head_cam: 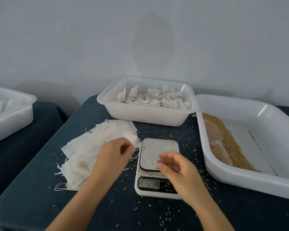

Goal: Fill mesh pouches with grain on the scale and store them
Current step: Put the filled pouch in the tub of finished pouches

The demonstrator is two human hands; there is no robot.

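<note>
Mesh pouches [90, 152], flat and empty, lie fanned in a loose pile on the dark tablecloth [32, 197] under and to the left of the left hand [114, 153]. That hand has its fingers curled and pinches one white pouch [131, 138] at its fingertips, lifted just above the pile's right edge. Just right of it, the right hand [175, 169] hovers over the near part of the scale [158, 167], fingers loosely bent and holding nothing that can be seen; motion blur hides whether they touch the platform. A few grains sit on the scale's platform, and its display is too dim to read. Beyond both hands stands a white tub [147, 114] holding filled pouches [153, 98]. To the right of the right hand a large white tray [240, 179] holds grain [230, 144] along its left side, with a clear scoop [215, 139] lying in it. Far to the left of the left hand, another white tub [12, 117] sits on a separate surface. Loose grains are scattered on the cloth around the scale.
</note>
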